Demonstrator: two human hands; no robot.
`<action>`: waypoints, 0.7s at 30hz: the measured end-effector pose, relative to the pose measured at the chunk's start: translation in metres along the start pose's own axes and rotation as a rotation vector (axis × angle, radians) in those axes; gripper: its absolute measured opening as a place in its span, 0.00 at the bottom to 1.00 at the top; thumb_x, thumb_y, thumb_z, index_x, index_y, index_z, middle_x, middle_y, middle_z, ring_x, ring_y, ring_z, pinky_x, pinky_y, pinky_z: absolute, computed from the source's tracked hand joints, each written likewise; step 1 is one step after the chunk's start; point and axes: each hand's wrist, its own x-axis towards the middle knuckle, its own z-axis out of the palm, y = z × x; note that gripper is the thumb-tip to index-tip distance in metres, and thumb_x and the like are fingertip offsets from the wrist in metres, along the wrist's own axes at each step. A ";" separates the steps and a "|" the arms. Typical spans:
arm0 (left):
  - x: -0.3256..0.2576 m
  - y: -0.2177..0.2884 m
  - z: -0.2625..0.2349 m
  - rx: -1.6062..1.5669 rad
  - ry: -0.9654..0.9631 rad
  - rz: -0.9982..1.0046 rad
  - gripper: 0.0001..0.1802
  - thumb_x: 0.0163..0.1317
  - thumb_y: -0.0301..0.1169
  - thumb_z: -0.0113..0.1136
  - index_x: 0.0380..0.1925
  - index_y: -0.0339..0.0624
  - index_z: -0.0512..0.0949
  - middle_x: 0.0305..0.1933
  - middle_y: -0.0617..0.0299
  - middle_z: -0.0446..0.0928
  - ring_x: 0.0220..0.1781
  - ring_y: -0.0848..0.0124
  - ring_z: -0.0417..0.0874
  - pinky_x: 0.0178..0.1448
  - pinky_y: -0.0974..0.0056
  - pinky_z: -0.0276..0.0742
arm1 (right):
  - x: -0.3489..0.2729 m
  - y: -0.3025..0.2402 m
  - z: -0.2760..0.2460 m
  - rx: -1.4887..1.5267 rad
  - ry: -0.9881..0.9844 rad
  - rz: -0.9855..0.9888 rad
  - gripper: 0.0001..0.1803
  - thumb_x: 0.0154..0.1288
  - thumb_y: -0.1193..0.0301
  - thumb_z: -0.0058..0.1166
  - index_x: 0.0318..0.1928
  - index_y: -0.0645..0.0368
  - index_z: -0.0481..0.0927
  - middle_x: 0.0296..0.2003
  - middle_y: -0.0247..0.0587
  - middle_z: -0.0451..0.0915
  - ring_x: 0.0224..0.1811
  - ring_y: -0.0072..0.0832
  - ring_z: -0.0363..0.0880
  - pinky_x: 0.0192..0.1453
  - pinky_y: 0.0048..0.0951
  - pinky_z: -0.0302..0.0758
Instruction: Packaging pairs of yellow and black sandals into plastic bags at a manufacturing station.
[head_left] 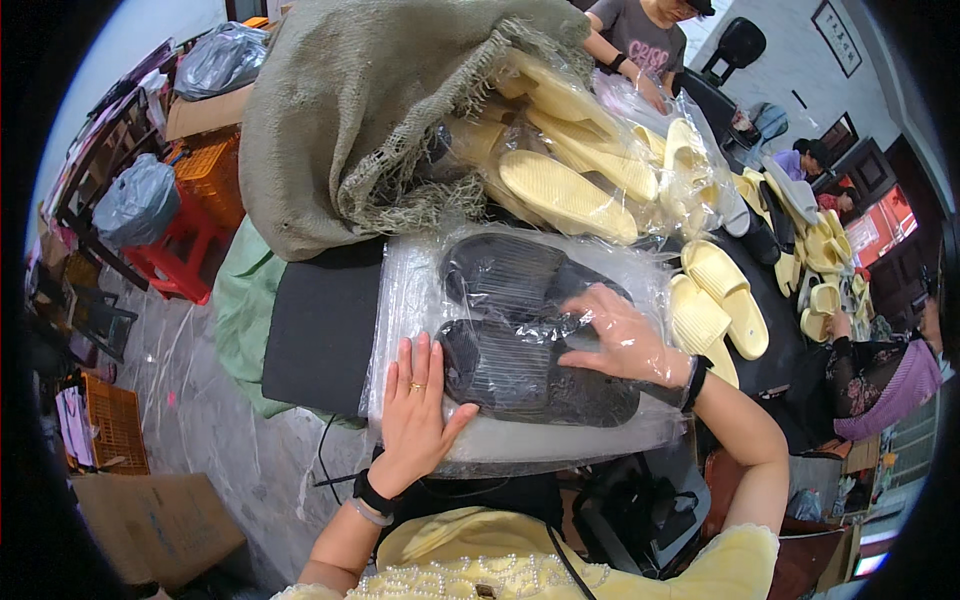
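Observation:
A pair of black slippers (500,365) lies side by side in a clear plastic bag (405,300), on a stack of similar bags in front of me. My left hand (412,405) is pressed flat on the bag's left part, fingers stretched, just beside the slippers' toe ends. From the right, my right hand (622,338) reaches in under the clear film. Its thumb and fingers are spread over the slippers' middle and heel parts. Glare on the plastic blurs where exactly its fingertips touch.
A frayed woven sack (330,120) with bagged yellow slippers (565,190) stands at the far side. Loose yellow slippers (735,300) lie to the right. Red stools (175,250), orange crates (110,420) and a cardboard box (160,525) are at left. Other people work beyond and at right.

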 end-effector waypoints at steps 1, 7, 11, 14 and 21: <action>0.000 0.000 0.000 0.021 -0.006 -0.001 0.44 0.60 0.53 0.49 0.66 0.34 0.49 0.72 0.48 0.45 0.73 0.49 0.43 0.71 0.50 0.40 | 0.010 -0.005 0.003 0.049 0.082 -0.053 0.23 0.46 0.61 0.65 0.39 0.60 0.73 0.41 0.48 0.70 0.42 0.47 0.72 0.42 0.41 0.71; -0.002 0.004 -0.005 0.038 0.003 0.001 0.45 0.57 0.50 0.53 0.66 0.34 0.49 0.71 0.45 0.46 0.73 0.49 0.44 0.71 0.49 0.41 | 0.032 0.004 0.040 0.109 -0.060 0.064 0.12 0.41 0.77 0.55 0.32 0.65 0.74 0.39 0.55 0.69 0.42 0.50 0.72 0.44 0.42 0.71; -0.025 0.025 -0.038 0.154 -0.144 -0.010 0.47 0.55 0.52 0.55 0.65 0.33 0.50 0.69 0.46 0.52 0.72 0.49 0.47 0.70 0.42 0.40 | 0.020 -0.003 0.014 0.066 -0.091 0.024 0.10 0.40 0.79 0.52 0.29 0.66 0.74 0.34 0.55 0.69 0.40 0.49 0.71 0.43 0.43 0.70; -0.038 0.043 -0.054 0.030 -0.102 -0.038 0.46 0.54 0.49 0.58 0.64 0.31 0.52 0.65 0.43 0.55 0.70 0.45 0.50 0.69 0.43 0.44 | 0.007 -0.002 0.016 0.173 -0.112 -0.136 0.13 0.39 0.80 0.50 0.31 0.66 0.75 0.32 0.54 0.68 0.37 0.50 0.71 0.40 0.45 0.69; -0.009 0.018 0.008 -0.071 -0.019 0.051 0.46 0.59 0.50 0.52 0.65 0.28 0.45 0.70 0.37 0.43 0.72 0.43 0.44 0.70 0.47 0.42 | 0.009 0.005 0.047 0.046 -0.052 -0.136 0.11 0.39 0.77 0.51 0.30 0.62 0.75 0.40 0.51 0.71 0.41 0.46 0.72 0.40 0.41 0.70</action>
